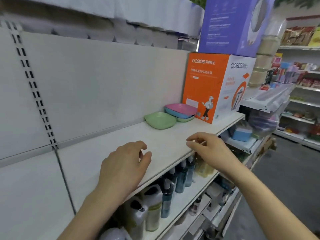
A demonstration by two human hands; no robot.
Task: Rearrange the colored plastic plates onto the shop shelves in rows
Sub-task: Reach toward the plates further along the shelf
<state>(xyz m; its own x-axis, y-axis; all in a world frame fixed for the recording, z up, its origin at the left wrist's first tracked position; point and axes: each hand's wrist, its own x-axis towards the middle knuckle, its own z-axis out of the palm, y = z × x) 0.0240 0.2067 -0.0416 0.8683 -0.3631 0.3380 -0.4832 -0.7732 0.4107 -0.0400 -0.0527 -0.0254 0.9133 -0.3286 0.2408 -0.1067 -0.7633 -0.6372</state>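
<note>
My left grip is low in the middle of the frame, over the white shelf. Its fingers are softly bent and spread a little, and it holds nothing. A bit to the right and higher up, a green plate lies flat on the shelf by itself. Right beside it, touching it, is a small stack of plates, with pink on top, blue under it and green at the bottom. Below the shelf stand dark bottles. My right grip is at the front edge of the shelf, fingers loosely bent, holding nothing. Behind the stack is an orange box, with a purple box on top of it.
</note>
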